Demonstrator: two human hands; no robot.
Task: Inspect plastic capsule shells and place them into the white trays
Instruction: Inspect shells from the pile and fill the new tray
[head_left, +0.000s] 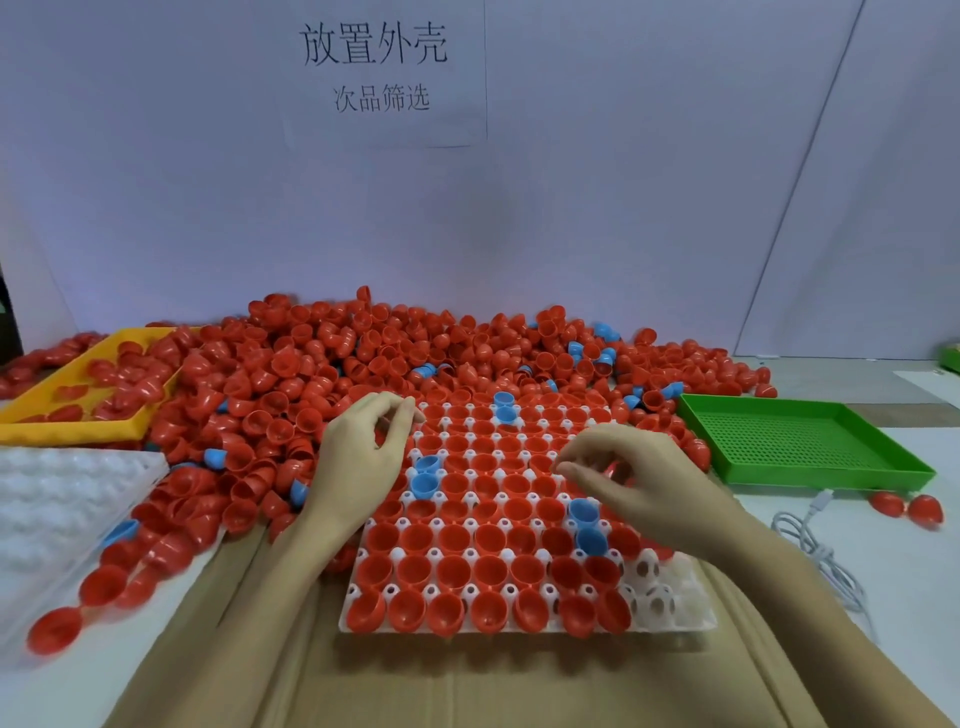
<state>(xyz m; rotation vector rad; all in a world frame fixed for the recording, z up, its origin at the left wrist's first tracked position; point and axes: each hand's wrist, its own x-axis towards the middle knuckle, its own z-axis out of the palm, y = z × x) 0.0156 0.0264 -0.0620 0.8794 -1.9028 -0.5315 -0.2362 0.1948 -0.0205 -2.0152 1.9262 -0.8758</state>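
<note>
Head view: a white moulded plastic tray with round cups (670, 621) lies on brown cardboard (467, 680), nearly every cup filled with an open red plastic half-shell (451, 532); blue plastic half-shells (589, 525) sit in pairs at three spots, and a few cups at its near right corner are unfilled. Left hand (358, 462) hovers over the tray's far left edge, fingers curled with thumb and fingertips drawn close; whether they pinch a shell cannot be told. Right hand (639, 478) hovers over the tray's right half, fingers loosely curled and slightly apart, nothing clearly held. Behind the tray spreads a loose heap of red shells (311, 374) with scattered blue ones. A yellow plastic bin (78, 428) at far left holds more red shells. A green perforated plastic tray (810, 441) at right shows only its mesh floor. Another white moulded tray (62, 493) lies at left, red shells against its edge.
</note>
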